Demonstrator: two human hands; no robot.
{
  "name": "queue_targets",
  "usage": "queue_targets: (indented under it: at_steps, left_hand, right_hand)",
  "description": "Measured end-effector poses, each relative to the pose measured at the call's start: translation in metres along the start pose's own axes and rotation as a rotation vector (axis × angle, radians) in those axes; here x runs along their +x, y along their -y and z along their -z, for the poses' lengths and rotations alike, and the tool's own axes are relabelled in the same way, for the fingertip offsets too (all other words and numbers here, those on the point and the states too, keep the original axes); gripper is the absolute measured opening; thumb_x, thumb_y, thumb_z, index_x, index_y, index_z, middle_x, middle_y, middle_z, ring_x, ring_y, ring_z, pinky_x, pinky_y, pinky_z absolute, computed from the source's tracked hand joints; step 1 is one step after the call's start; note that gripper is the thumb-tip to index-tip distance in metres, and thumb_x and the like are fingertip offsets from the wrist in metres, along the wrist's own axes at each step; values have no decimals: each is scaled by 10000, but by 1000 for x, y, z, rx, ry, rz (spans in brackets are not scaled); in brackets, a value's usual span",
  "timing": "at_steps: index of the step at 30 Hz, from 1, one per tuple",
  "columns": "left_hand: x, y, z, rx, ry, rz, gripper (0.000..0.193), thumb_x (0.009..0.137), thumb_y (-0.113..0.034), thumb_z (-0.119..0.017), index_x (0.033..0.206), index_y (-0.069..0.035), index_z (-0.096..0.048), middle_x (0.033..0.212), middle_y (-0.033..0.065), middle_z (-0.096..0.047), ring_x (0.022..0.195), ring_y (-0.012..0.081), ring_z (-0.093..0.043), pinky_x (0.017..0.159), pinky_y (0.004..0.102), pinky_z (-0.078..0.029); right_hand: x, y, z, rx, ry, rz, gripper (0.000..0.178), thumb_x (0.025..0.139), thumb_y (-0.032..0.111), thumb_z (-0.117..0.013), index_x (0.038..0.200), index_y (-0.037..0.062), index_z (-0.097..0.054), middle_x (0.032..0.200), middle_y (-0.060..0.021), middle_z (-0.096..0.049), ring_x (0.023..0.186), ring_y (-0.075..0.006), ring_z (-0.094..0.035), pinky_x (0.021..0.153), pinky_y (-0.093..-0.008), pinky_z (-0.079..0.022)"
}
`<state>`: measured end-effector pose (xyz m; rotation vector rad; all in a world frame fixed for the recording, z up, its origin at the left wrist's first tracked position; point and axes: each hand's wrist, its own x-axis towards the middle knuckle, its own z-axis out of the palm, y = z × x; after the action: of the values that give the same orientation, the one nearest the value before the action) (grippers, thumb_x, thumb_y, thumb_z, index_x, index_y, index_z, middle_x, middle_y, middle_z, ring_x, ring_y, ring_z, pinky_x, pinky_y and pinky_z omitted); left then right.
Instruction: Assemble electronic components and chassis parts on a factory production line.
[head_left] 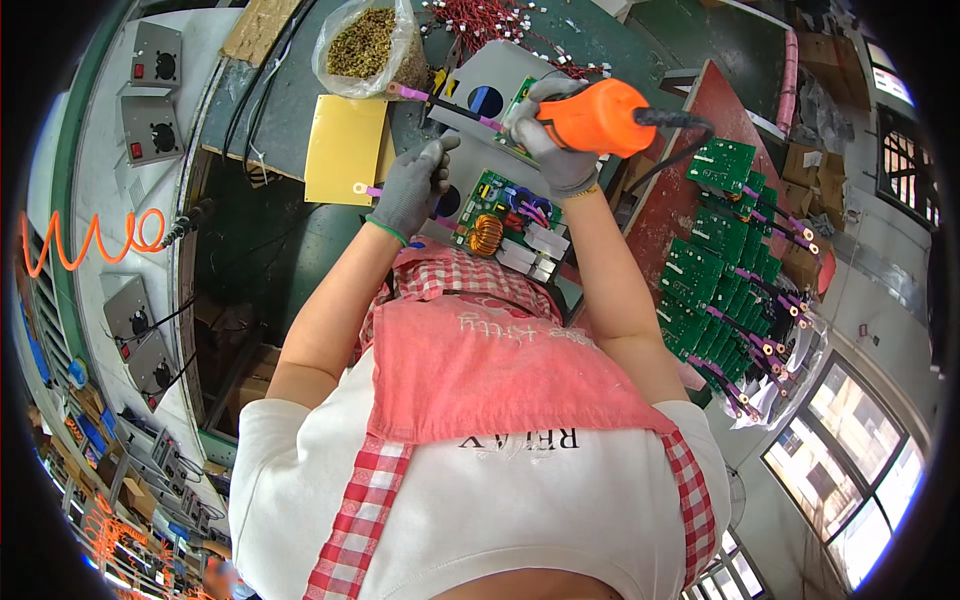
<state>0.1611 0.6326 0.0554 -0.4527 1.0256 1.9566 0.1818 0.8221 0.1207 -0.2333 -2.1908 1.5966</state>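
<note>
My right hand, in a grey glove, is wrapped round an orange electric screwdriver with a black cord. The tool lies over a grey metal plate with round holes; its tip is hidden. My left hand, also gloved, has its fingers curled and pinched above the plate's left side; what they hold is too small to tell. Close to me on the plate is a green circuit board with a copper coil. A second board is partly behind my right hand. A purple-ended cable lug sticks out beside my left hand.
A bag of small brass-coloured screws stands at the back, near yellow sheets. Red wires with white connectors lie beyond. On the right, several green boards with purple-ended cables stand on a red surface. Grey metal boxes line the left.
</note>
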Motion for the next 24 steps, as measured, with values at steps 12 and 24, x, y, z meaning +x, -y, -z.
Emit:
queue_targets:
  at_steps: [12,24]
  left_hand:
    - [0,-3,-12,-57,82,155,202,940,-276,-564,976,-78,-564,772,-40,-519,614,25,-477,493,144,-399]
    - [23,-3,-53,-404,225,464,186,971,-270,-500,963,-84,-488,740,-9,-509,538,44,-422,422,161,-362]
  right_hand:
    - [-6,47,6,437,-171,8,332,721,-46,-580,1038,19,-510,703,-47,-578,609,-137,-563,609,-297,-489]
    - [-35,98,55,712,-194,289,488,756,109,-569,1233,105,-464,765,-47,-573,682,-189,-551,719,-414,-467]
